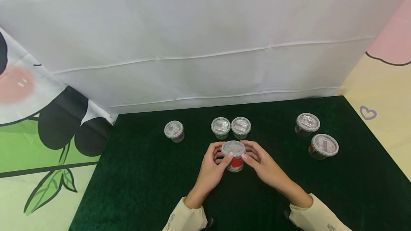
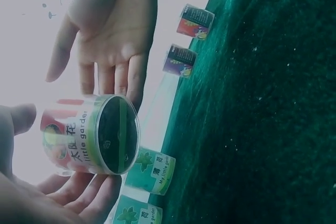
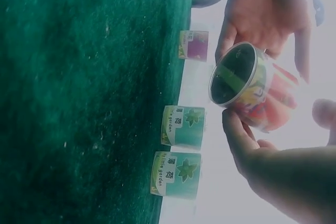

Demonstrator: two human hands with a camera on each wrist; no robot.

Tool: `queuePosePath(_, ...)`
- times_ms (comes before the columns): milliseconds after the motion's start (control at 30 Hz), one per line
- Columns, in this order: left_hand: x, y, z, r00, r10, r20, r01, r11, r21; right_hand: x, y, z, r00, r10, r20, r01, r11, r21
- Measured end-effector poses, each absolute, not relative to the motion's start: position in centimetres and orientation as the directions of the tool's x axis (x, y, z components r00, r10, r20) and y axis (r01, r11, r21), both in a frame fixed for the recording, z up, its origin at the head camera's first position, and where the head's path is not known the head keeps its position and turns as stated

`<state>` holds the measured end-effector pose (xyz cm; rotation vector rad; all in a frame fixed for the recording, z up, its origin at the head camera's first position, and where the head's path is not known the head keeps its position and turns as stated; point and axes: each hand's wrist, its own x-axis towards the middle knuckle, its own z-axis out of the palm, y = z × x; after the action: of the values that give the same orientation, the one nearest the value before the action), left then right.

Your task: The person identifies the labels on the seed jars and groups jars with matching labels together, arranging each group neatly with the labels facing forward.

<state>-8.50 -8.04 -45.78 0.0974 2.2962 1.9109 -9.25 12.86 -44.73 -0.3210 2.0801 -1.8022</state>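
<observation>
A small clear plastic tub [image 1: 236,162] with a red label and a translucent lid is held between both hands near the middle. Its label reads "little garden" in the left wrist view, where its dark base [image 2: 118,135] shows, raised off the cloth. My left hand [image 1: 212,167] grips its left side, thumb at the front and fingers curling behind. From the right, my right hand [image 1: 264,165] holds it the same way. Just beyond stand two green-labelled tubs [image 1: 221,127] [image 3: 182,126], side by side with silvery lids.
A purple-labelled tub [image 1: 174,131] stands to the left at the back. Two more lidded tubs, one farther back [image 1: 307,123] and one nearer [image 1: 324,146], are at the right. Dark green cloth [image 1: 144,188] covers the table, with a white fabric wall [image 1: 199,45] behind it.
</observation>
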Motion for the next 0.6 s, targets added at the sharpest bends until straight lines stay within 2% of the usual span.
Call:
queuePosePath(367, -8.27, -7.19, -46.02, -0.994, 0.103, -0.039, -0.014, 0.228, 0.973, -9.19, 12.05, -45.02, -0.926, -0.355, -0.131, 0.065, 0.191, -0.979)
queuePosePath(600, -8.26, -7.43, -45.82, -0.991, 0.123, -0.049, -0.019, 0.232, 0.972, -9.2, 12.31, -44.98, -0.913, -0.377, -0.155, 0.096, 0.169, -0.981)
